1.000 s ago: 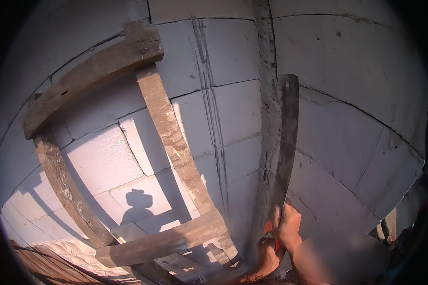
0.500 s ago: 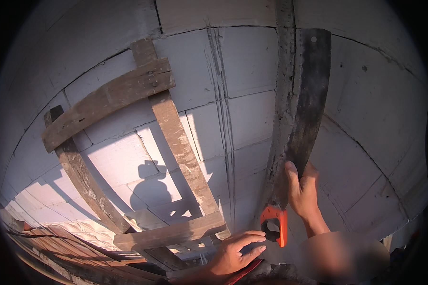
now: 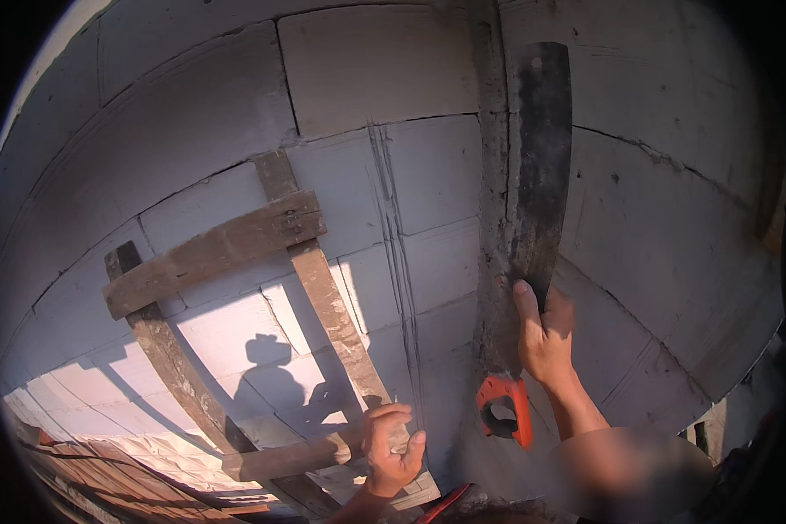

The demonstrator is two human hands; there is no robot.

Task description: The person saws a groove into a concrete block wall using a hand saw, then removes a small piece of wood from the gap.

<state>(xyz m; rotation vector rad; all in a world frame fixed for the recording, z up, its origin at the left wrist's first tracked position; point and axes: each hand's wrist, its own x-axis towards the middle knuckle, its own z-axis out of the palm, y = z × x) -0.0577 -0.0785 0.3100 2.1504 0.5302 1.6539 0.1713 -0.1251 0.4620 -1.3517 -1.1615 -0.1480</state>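
Head view, right fingers (image 3: 526,302) clamped on saw (image 3: 544,166) (orange-handled) — left fingers (image 3: 382,425) apart, by ladder (image 3: 333,313)

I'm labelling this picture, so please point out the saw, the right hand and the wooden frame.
Saw (image 3: 537,229): head view, on its dark blade.
Right hand (image 3: 547,346): head view, below the thumb.
Wooden frame (image 3: 334,313): head view, on its right upright.
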